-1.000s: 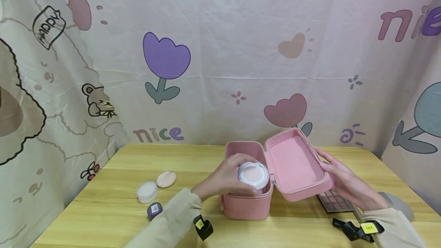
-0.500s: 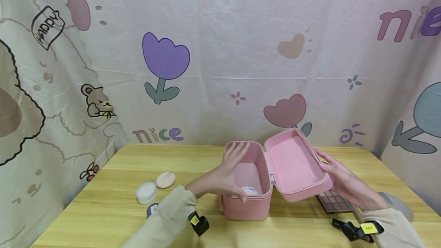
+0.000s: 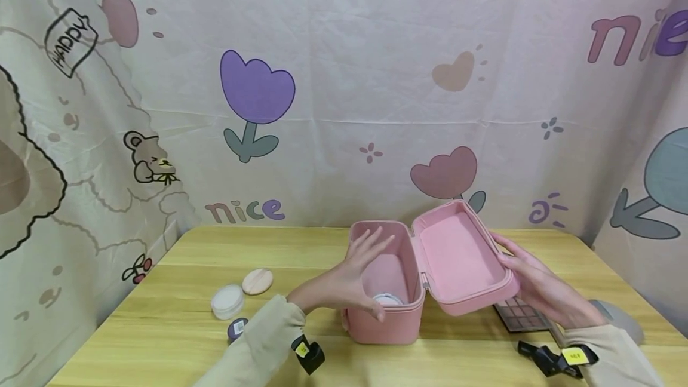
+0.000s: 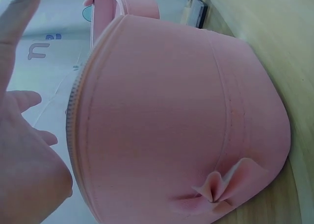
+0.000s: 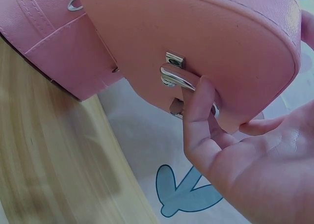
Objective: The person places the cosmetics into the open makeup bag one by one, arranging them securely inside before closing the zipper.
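A pink cosmetic case (image 3: 383,326) stands unzipped on the table, its lid (image 3: 459,255) swung out to the right. Inside, near the front wall, lies a round white compact (image 3: 387,299), partly hidden by that wall. My left hand (image 3: 346,284) hovers at the case's left rim with fingers spread and holds nothing. In the left wrist view a pink bow (image 4: 216,187) decorates the case's side. My right hand (image 3: 543,288) holds the lid by its outer edge. The right wrist view shows its fingers curled at the metal-ended handle (image 5: 176,76) on the lid's outside.
Left of the case lie a clear, white-topped jar (image 3: 227,301), a beige powder puff (image 3: 257,281) and a small purple jar (image 3: 236,329), partly behind the left sleeve. An eyeshadow palette (image 3: 520,316) and a grey rounded object (image 3: 623,322) lie at right. A printed cloth (image 3: 333,166) hangs behind the table.
The left hand held the compact over the case a second ago. It let go, the compact now lies inside, and the fingers have spread. The right hand and lid stay put.
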Motion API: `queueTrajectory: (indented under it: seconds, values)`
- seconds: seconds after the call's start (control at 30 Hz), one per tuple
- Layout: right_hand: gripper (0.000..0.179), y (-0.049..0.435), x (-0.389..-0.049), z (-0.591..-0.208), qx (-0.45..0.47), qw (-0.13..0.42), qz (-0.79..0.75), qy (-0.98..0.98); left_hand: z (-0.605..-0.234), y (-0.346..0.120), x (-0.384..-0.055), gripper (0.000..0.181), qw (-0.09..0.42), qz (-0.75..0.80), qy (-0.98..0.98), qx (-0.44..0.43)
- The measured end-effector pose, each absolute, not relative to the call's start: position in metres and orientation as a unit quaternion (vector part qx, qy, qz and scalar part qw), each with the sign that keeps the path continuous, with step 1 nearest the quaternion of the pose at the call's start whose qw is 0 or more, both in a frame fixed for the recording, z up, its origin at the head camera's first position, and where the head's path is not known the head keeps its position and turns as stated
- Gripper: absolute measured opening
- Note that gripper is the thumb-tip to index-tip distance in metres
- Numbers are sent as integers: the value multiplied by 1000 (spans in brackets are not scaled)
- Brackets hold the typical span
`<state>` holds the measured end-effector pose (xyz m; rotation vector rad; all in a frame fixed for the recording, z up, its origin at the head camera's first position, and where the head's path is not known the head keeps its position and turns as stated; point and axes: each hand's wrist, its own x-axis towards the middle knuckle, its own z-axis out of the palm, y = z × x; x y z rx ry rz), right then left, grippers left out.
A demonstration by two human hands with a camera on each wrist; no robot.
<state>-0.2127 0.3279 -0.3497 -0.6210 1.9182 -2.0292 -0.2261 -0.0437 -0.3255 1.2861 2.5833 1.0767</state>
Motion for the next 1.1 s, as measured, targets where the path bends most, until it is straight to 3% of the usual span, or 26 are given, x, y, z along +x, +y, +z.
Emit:
queueTrajectory:
  seconds: [0.2, 0.4, 0.7, 0.83, 1.1]
  values:
    - [63, 327, -212, -347, -186, 134, -687, 690, -329, -45, -222, 108, 2, 363, 833, 417]
    - [65, 326, -212, -345, -169, 132, -677, 705, -338, -44, -220, 97, -155, 281, 836, 446]
    - [64, 327, -212, -347, -185, 135, -683, 693, -348, -50, -225, 77, -345, 95, 814, 458]
    - [64, 327, -213, -348, -196, 141, -690, 682, -354, -55, -226, 88, -387, 50, 806, 445]
    - [57, 329, -213, -349, -206, 141, -687, 682, -356, -67, -235, 91, -432, 29, 786, 442]
